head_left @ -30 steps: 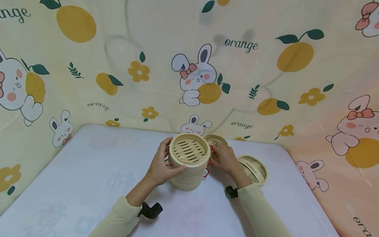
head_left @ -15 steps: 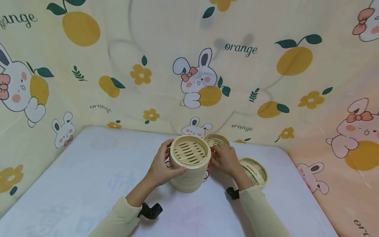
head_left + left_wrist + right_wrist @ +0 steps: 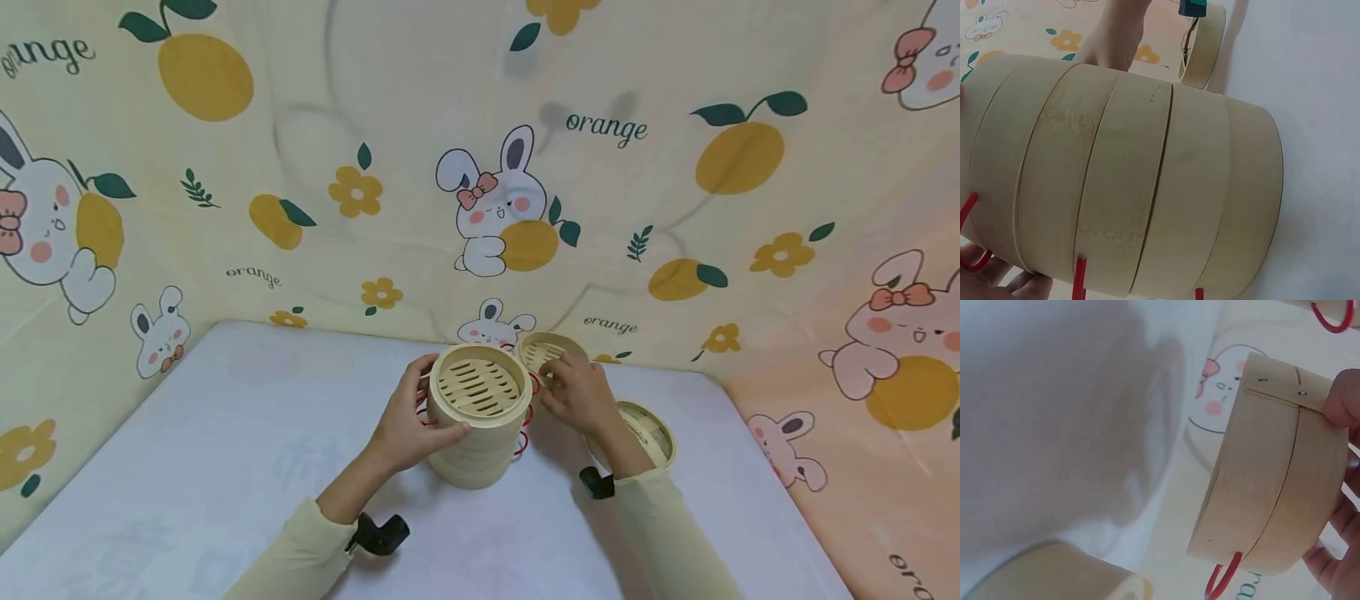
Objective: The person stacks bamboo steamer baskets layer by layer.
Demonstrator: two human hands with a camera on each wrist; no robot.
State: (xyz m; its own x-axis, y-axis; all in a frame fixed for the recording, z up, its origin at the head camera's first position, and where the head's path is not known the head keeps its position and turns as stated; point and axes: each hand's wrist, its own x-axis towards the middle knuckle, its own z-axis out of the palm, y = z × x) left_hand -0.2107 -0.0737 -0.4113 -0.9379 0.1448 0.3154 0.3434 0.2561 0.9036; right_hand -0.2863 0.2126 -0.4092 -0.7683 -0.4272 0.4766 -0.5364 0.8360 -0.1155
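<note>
A tall stack of round bamboo steamer baskets (image 3: 476, 450) stands upright on the table, its slatted top tier facing up. My left hand (image 3: 405, 418) grips it around the left side near the top, thumb in front. In the left wrist view several tiers of the stack (image 3: 1125, 175) show, with red loops along one side. Behind the stack, to its right, my right hand (image 3: 583, 395) holds another slatted steamer basket (image 3: 534, 354) by its rim. The right wrist view shows that basket's banded side (image 3: 1266, 469) and a red loop, with fingers round its edge.
A bamboo lid (image 3: 660, 437) with a strap handle lies on the table (image 3: 225, 467) to the right, partly behind the right forearm. A patterned cloth backdrop (image 3: 420, 100) rises behind the table's back edge. Black wrist cameras (image 3: 382, 535) hang below both sleeves.
My right hand has shifted slightly right, and the basket it holds has risen a little from behind the stack, showing more of its slats. My left hand keeps its grip on the stack.
</note>
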